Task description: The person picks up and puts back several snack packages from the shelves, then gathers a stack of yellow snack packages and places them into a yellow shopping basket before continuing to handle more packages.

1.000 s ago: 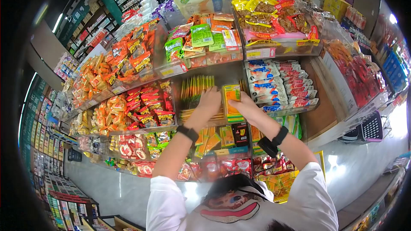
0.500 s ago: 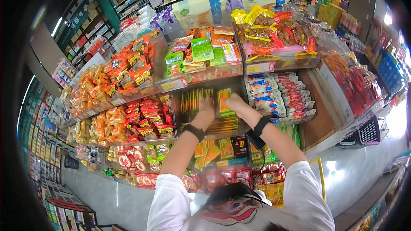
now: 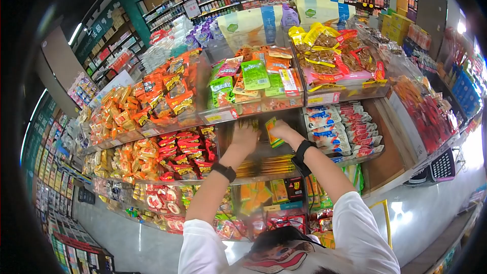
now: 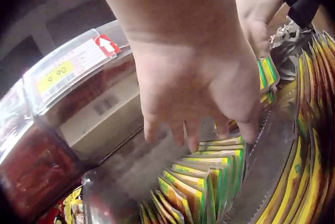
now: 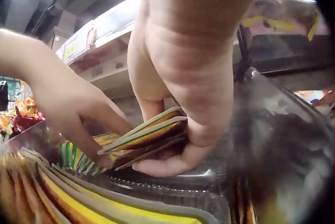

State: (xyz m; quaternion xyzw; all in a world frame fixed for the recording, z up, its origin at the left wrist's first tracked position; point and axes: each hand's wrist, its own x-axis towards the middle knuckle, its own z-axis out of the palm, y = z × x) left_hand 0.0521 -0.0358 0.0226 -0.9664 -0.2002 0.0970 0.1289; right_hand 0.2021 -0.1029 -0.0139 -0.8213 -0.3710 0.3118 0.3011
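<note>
My right hand [image 3: 285, 132] pinches a small stack of flat yellow-green packets [image 3: 274, 133] above the middle bin. In the right wrist view, the thumb and fingers of this hand [image 5: 183, 88] grip the stack [image 5: 149, 134], which lies tilted. Beside it, my left hand [image 5: 65, 95] reaches down with its fingertips near the stack's left end. Seen from the left wrist, my left hand [image 4: 193, 85] points its extended fingers down over a row of upright packets [image 4: 193, 174]; whether it touches them is unclear. More packets [image 3: 269, 165] lie along the bin's front.
Red snack packs [image 3: 185, 155] fill the bin on the left, and white-and-blue packs [image 3: 327, 129] the one on the right. A raised tier behind has a front panel with a price label [image 3: 220, 116]. A clear divider [image 4: 267, 166] stands between packet rows.
The packet stack in my right hand has tilted and sunk lower into the bin. My left hand remains over the left row. The head view has shifted, showing more of the far shelves.
</note>
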